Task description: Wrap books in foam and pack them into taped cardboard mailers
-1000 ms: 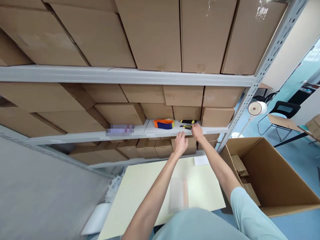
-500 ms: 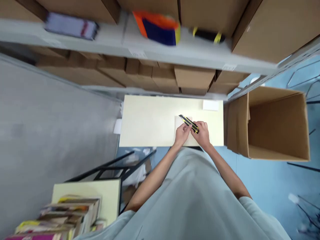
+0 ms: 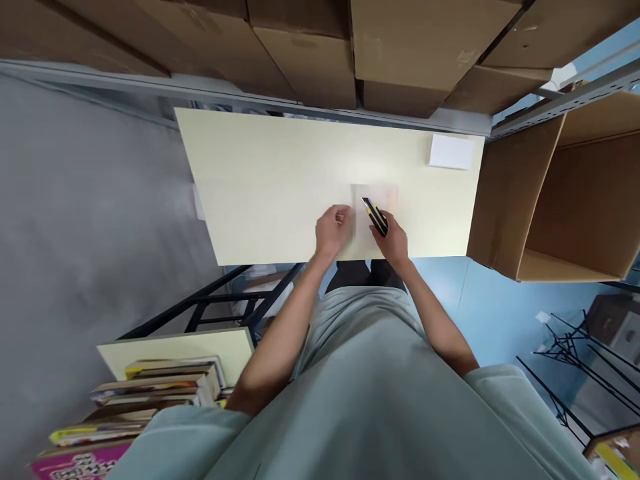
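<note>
A black and yellow utility knife (image 3: 377,218) is gripped in my right hand (image 3: 393,241), its blade end pointing up and to the left over the table. Beneath it lies a pale, see-through flat sheet or packet (image 3: 363,248) on the cream tabletop (image 3: 280,193). My left hand (image 3: 333,233) is just left of that sheet, its fingers curled and closed. Whether those fingertips touch the sheet's edge or pinch anything small, I cannot tell.
A small white box (image 3: 451,152) sits at the table's far right corner. Cardboard boxes (image 3: 305,67) line the shelf behind. To the right stands an open carton (image 3: 520,193). Stacked books (image 3: 165,387) rest on a side table (image 3: 235,343) at lower left.
My left hand has come off the knife and moved left, leaving the knife in my right hand alone. The view has tilted down, so the upper shelf is out of sight.
</note>
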A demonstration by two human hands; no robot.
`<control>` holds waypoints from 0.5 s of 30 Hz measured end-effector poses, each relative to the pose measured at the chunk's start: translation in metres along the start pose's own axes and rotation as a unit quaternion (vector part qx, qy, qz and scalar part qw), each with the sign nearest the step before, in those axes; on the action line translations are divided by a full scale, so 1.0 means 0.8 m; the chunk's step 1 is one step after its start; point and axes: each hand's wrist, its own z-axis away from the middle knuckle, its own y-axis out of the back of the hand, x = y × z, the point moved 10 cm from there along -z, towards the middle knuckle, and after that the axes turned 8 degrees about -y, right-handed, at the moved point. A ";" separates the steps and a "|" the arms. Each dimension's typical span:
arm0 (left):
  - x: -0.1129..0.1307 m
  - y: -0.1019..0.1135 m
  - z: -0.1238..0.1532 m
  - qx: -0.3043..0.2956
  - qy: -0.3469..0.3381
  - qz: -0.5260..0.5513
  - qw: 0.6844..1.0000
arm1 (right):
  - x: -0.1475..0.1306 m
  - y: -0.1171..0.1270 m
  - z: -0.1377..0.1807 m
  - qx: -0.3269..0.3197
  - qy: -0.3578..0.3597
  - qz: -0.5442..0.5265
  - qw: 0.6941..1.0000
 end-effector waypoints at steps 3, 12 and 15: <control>-0.011 0.012 -0.049 -0.024 -0.007 -0.069 0.997 | -0.026 -0.016 -0.022 0.000 -0.010 0.023 1.000; -0.041 -0.002 -0.105 -0.071 0.059 -0.136 0.986 | -0.056 -0.048 -0.032 0.007 -0.111 0.111 0.988; -0.040 -0.002 -0.108 -0.073 0.071 -0.147 0.984 | -0.065 -0.048 -0.028 0.010 -0.117 0.129 0.985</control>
